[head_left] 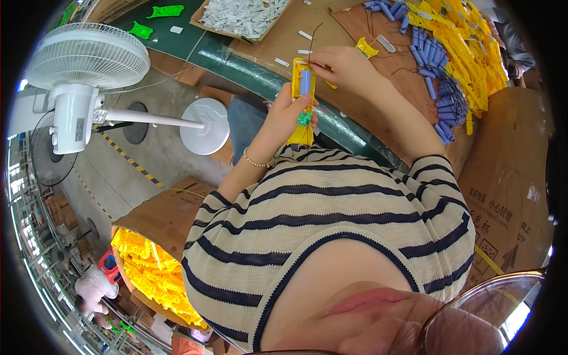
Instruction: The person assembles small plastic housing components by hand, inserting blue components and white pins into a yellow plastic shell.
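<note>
My left hand is wrapped round a long yellow plastic housing and holds it upright over the table's near edge. Inside the housing lie a blue cylindrical battery and, lower down, a small green circuit board. At the housing's far end, my right hand has its fingers pinched together. A thin dark wire rises beside these fingertips; what sits between them is hidden. To the right of that hand lie a loose yellow piece and a pale strip-like part.
Many blue batteries with wires and a heap of yellow housings cover the table's right side. A carton of small white parts stands at the back. A white fan is at left, near a carton of yellow parts.
</note>
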A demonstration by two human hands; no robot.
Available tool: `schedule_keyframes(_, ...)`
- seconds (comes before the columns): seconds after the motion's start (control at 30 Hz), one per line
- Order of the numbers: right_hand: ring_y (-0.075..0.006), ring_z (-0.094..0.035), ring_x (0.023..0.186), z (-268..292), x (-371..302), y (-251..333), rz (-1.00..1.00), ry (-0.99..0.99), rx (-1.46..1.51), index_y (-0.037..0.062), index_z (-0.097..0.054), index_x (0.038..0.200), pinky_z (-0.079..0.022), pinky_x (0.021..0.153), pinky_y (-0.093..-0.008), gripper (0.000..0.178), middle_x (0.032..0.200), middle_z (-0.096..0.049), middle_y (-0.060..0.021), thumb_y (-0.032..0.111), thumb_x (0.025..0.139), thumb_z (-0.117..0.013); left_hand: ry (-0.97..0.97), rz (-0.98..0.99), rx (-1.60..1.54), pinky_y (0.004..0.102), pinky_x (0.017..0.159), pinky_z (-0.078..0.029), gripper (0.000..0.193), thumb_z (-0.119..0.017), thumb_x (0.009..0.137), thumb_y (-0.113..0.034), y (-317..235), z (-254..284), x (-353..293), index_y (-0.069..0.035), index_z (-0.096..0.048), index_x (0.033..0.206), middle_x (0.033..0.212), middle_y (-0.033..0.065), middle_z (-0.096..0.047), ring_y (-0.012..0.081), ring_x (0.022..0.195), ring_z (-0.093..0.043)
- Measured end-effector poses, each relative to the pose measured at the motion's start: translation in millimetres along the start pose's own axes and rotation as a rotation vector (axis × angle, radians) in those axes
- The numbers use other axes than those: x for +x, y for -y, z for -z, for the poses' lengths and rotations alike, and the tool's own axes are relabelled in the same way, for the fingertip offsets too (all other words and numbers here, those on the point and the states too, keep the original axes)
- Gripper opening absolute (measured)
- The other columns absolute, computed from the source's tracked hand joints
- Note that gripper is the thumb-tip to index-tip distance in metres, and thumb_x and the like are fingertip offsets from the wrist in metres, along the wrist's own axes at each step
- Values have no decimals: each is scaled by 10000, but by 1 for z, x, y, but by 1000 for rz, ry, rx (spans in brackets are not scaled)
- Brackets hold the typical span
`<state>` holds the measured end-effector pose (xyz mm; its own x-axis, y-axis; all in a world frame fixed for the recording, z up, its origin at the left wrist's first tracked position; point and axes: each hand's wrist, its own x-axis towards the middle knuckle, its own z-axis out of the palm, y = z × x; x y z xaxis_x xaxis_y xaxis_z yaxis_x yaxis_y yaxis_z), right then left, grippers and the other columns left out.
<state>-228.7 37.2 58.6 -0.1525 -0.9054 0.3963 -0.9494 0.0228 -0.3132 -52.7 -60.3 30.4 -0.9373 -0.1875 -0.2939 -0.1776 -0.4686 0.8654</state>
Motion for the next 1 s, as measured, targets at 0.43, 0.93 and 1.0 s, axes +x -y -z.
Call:
schedule_keyframes(0.43,-127,-623,694,-16,-7,2,-220,-204,445,40,-668,1016,-492,590,-232,216,835,-671,-65,85,805,-653,-293,-310,1174,453,633,-478,332,-548,888,-199,-36,-13,-19,6,-401,1104,867,270,-586,440,766,-587)
schedule_keyframes(0.93,-132,-648,712,-3,-24,7,-659,-421,1038,-39,-663,937,-516,656,-221,200,805,-672,-92,11,749,-710,-96,-156,204,267,614,-514,239,-494,936,-171,-19,-4,-7,-35,-402,1109,959,110,-588,137,690,-605)
schedule_keyframes(1.0,-127,-645,695,-2,-25,6,-651,-448,1068,-39,-664,932,-515,644,-220,206,778,-670,-86,15,742,-720,-87,-158,163,270,615,-515,231,-490,940,-171,-17,-4,-5,-42,-402,1110,963,109,-587,138,694,-606)
